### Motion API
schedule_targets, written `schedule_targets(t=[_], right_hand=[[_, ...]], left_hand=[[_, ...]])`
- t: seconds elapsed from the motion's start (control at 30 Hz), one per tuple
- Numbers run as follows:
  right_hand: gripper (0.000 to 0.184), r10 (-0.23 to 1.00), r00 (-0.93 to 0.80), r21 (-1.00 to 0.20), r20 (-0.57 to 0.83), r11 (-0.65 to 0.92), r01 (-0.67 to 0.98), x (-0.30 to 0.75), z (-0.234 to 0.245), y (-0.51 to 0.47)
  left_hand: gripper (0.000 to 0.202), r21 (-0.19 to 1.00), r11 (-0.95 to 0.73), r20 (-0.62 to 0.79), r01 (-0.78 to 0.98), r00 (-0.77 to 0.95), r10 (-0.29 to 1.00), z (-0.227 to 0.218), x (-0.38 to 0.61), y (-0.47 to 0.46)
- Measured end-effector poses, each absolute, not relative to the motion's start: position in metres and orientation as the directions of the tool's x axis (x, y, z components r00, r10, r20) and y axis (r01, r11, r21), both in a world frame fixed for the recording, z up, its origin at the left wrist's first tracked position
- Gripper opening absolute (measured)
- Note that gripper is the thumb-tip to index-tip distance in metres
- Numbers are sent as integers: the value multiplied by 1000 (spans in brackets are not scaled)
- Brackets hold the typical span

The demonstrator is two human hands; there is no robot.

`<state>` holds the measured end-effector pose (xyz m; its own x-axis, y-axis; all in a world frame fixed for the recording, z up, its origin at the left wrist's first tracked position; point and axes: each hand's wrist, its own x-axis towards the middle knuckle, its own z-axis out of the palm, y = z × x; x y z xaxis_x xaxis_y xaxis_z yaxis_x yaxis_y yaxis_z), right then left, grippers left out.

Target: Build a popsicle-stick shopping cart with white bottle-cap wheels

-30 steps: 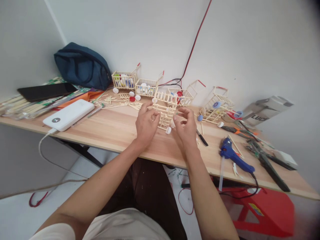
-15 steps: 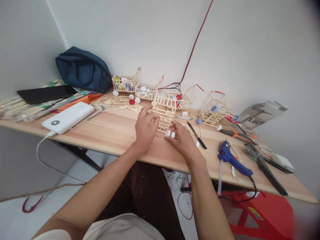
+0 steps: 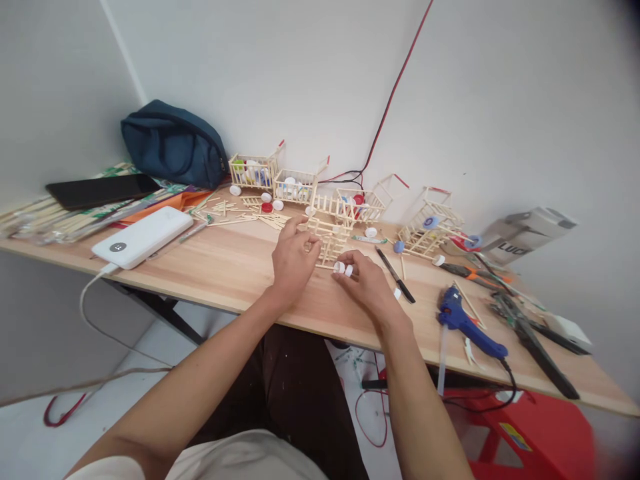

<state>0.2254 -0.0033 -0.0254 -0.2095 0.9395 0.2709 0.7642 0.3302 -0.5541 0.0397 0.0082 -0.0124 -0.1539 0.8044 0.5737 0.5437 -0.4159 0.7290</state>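
Note:
In the head view, a small cart frame of pale wooden sticks point(image 3: 336, 233) stands on the table between my hands. My left hand point(image 3: 294, 261) is at its left side, thumb and forefinger pinched together against the frame. At the cart's lower right corner, my right hand point(image 3: 369, 283) has its fingers closed around a pair of white bottle caps point(image 3: 339, 267). The caps sit close to the bottom sticks; whether they are joined to them I cannot tell. Part of the frame is hidden behind my left fingers.
Several finished stick carts point(image 3: 253, 172) line the wall. To the right lie a black pen point(image 3: 395, 275), a blue glue gun point(image 3: 470, 323) and pliers point(image 3: 533, 340). On the left are a white power bank point(image 3: 143, 238), a phone point(image 3: 103, 191) and a blue bag point(image 3: 175, 143).
The whole view has shifted slightly. The right fingers have curled a little more around the caps; the left hand keeps its pinch at the cart.

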Motion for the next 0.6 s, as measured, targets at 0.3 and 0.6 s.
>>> schedule_targets(t=[0.3, 0.6], right_hand=[[21, 954, -161, -553, 251, 278, 786, 226, -27, -1], [18, 944, -183, -528, 275, 307, 792, 224, -28, -1]], left_hand=[[8, 712, -430, 534, 556, -30, 845, -14, 9, 2], [18, 635, -394, 411, 664, 141, 901, -26, -4, -1]])
